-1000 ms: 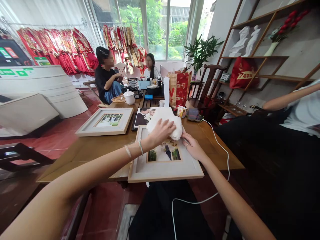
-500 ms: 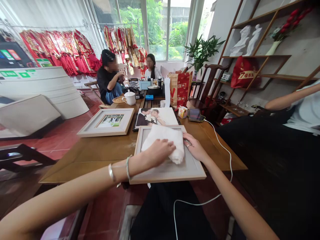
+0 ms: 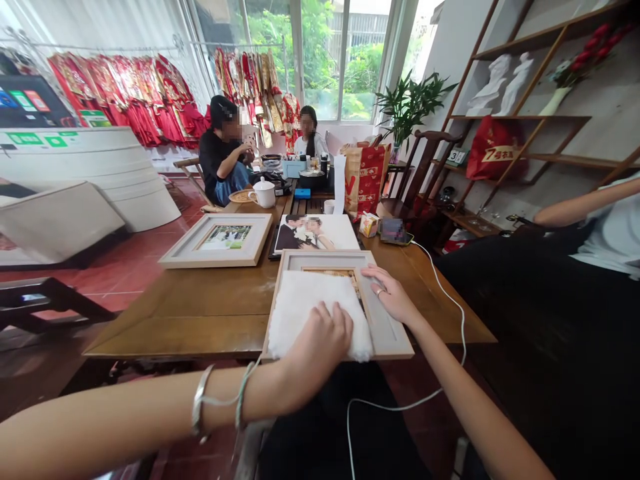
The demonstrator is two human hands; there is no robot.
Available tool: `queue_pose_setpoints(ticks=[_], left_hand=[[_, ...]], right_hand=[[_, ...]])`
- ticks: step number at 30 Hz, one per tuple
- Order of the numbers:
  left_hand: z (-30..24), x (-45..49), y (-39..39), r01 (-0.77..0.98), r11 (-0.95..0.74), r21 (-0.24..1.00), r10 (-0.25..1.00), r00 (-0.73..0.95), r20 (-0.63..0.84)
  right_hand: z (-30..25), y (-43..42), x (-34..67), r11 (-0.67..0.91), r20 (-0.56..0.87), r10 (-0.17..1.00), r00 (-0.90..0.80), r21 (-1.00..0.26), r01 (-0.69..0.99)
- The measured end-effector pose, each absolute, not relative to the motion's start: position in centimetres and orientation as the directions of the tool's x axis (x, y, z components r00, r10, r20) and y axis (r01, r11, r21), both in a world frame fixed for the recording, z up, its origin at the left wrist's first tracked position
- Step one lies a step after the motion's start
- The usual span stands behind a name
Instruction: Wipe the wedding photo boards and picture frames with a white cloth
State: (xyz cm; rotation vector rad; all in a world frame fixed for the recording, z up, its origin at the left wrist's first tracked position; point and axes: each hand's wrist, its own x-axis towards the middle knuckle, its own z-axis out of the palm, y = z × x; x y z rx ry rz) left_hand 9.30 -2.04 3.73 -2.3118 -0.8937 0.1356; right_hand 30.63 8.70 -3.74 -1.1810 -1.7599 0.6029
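Fingers of left hand (image 3: 320, 340) clutch one cloth (image 3: 307, 300) atop one of two frames (image 3: 387, 331); right hand (image 3: 393, 297) lies splay-fingered.

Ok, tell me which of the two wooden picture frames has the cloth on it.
The near frame at the table's front edge: the white cloth lies on it under the left hand. The other frame, farther left, lies uncovered.

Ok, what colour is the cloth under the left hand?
White; the cloth shows best in the head view.

Left hand (image 3: 315, 340) presses palm-down, fingers (image 3: 333, 317) apparently curled; right hand (image 3: 393, 297) lies flat.
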Motion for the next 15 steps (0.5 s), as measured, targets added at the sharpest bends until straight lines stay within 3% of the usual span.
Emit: queue_pose_setpoints(ticks=[7,15], left_hand=[[4.0,9.6,6.7,0.736,-0.499,-0.457,0.784,0.608,0.124],[3.2,9.8,8.8,0.745,-0.519,-0.419,0.732,0.64,0.232]], right_hand=[[-3.7,8.7,30.7,0.402,0.389,0.912,-0.13,-0.783,0.475],[-3.6,8.7,30.7,0.402,0.389,0.912,-0.132,-0.781,0.477]])
